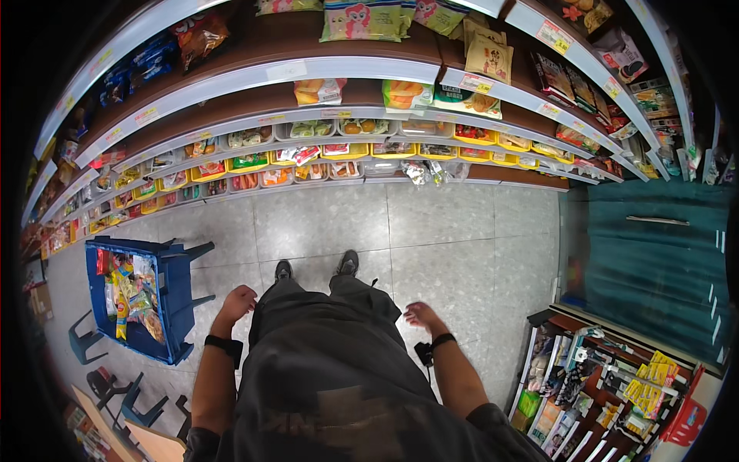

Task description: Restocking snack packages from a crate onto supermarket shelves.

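My left hand hangs beside my left thigh, fingers loosely curled around nothing. Near my other thigh is my right hand, also without anything in it, its fingers slightly bent. Each wrist wears a black strap with a small device. The nearest thing to my left hand is a blue plastic crate, raised off the floor on a stool whose legs stick out. Inside lie several packaged snacks, some in yellow wrappers. Neither hand touches the crate or the shelves.
Store shelves curve across the front with bagged snacks and plastic bins of small packs. A dark green strip curtain hangs at right, above a goods rack. Plastic stools stand behind left on the tiled floor.
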A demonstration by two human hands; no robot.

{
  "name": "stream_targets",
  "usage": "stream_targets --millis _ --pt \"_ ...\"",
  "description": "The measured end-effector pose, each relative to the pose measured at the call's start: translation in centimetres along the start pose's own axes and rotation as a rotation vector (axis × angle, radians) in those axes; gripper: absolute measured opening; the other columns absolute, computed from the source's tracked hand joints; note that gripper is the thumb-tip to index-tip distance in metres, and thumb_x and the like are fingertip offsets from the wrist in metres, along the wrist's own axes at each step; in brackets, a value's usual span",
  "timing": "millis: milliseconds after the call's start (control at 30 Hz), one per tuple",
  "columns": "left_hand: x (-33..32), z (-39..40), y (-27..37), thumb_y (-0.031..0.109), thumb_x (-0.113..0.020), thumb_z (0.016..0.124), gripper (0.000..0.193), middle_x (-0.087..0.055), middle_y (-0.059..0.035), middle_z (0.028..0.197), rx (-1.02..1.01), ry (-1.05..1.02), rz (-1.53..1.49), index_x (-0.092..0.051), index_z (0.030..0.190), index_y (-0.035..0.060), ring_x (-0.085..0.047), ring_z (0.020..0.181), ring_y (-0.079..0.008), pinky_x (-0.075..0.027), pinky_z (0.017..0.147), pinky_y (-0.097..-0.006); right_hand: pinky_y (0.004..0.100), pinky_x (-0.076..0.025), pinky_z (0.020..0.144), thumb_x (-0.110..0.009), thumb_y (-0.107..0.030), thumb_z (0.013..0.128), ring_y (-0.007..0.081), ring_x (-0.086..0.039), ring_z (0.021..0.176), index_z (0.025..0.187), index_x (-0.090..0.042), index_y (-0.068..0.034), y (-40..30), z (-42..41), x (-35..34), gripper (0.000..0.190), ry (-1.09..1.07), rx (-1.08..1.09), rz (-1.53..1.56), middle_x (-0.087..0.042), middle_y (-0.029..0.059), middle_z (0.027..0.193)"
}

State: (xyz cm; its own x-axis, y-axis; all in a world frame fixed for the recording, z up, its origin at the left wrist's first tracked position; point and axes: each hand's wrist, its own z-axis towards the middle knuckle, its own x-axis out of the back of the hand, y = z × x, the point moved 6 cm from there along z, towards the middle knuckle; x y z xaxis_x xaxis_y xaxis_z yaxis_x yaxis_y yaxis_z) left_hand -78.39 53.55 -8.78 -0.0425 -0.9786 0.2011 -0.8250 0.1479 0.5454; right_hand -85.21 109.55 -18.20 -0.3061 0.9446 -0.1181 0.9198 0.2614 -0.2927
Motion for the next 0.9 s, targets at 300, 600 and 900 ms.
stream_targets --millis 300,600,900 --pt "-3.0 -4.6 -6.9 0.021 -0.044 0.084 0.024 -0.058 -0.0100 0.066 0.164 0.082 0.102 -0.056 0.083 0.0000 -0.057 0.054 -0.0185 -0.047 0.047 -0.0301 0.0240 -0.047 0.055 -0.046 -0.012 0.085 0.0142 -0.059 0.064 0.107 -0.050 -0.007 -24.9 0.3 3.2 0.022 0.192 0.552 -0.019 -0.062 0.0080 0.088" --pt "-3.9 -9.0 -5.4 0.018 -0.044 0.082 0.023 -0.058 -0.0105 0.063 0.140 0.084 0.253 -0.060 0.079 0.0010 -0.057 0.054 -0.0204 -0.047 0.049 -0.0330 0.0294 -0.049 0.063 -0.052 -0.020 0.086 0.0202 -0.060 0.077 0.124 -0.038 -0.002 -44.5 -2.1 -0.7 0.044 0.321 0.867 -0.160 -0.051 0.0151 0.112" --pt "0.6 -3.5 0.0 0.022 -0.046 0.084 0.026 -0.061 -0.0139 0.079 -0.069 0.313 0.120 -0.058 0.086 -0.0010 -0.059 0.072 -0.0223 -0.046 0.064 -0.0333 0.0395 -0.039 0.089 -0.055 -0.018 0.079 0.0399 -0.047 0.105 0.119 -0.041 0.005 -52.5 1.8 -1.5 0.048 0.618 1.253 -0.748 -0.049 0.0272 0.114"
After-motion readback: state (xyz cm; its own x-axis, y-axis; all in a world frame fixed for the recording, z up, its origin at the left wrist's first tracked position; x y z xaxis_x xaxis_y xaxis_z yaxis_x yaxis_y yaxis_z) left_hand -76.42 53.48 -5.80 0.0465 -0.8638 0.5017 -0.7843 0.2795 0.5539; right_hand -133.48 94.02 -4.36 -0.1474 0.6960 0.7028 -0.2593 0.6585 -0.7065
